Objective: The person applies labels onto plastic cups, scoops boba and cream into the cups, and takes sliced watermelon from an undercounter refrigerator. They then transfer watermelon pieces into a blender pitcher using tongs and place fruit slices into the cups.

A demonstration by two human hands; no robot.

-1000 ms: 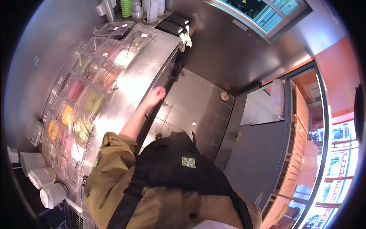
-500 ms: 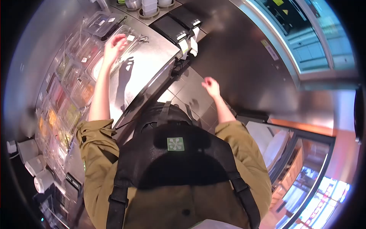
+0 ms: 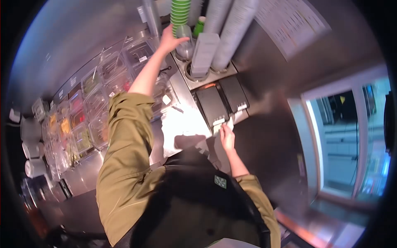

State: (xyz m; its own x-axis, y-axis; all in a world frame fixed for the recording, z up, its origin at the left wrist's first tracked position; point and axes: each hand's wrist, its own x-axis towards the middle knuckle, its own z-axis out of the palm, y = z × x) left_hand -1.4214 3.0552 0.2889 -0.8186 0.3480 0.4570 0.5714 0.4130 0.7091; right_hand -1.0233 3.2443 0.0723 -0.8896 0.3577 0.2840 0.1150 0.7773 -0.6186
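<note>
My left hand (image 3: pixel 169 41) is stretched out at the cup holders. Its thumb is spread from its fingers, beside a tall stack of green cups (image 3: pixel 180 12) and against some clear plastic cups (image 3: pixel 185 46). The fingertips are partly hidden. Lower down, my right hand (image 3: pixel 226 137) is closed at the front of the black label printers (image 3: pixel 211 105). A strip of white paper (image 3: pixel 230 123) comes out there, and the fingers pinch its end.
Stacked white containers (image 3: pixel 205 53) and long columns of pale cups (image 3: pixel 235 33) stand in the holder. Lidded clear food boxes (image 3: pixel 97 109) fill the left counter. A printed sheet (image 3: pixel 293 25) hangs on the wall, with a window (image 3: pixel 341 140) to the right.
My view has turned toward the cup holders and printers. The left hand has gone from above the food boxes to the cups, and the right hand from mid-air to the printer paper.
</note>
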